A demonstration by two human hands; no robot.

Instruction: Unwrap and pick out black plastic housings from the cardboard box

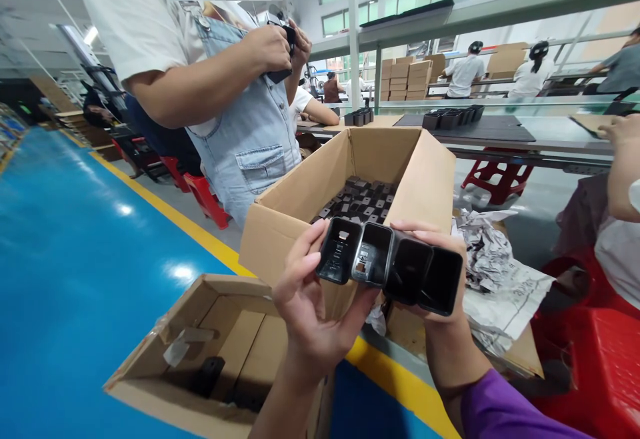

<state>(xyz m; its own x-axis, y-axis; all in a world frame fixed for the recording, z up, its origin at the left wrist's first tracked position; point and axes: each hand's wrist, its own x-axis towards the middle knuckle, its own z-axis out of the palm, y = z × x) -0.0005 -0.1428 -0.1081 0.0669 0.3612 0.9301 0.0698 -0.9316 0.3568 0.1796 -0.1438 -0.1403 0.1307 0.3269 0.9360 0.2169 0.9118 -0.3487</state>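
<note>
carton holds loose black shells

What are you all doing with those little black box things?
The person wearing the camera holds a row of four black plastic shells between the left hand and the right hand. Behind them stands a big cardboard box with many more black parts inside. A smaller cardboard box lower down holds one black piece. A co-worker in denim overalls stands nearby with another black part in both hands.
</note>
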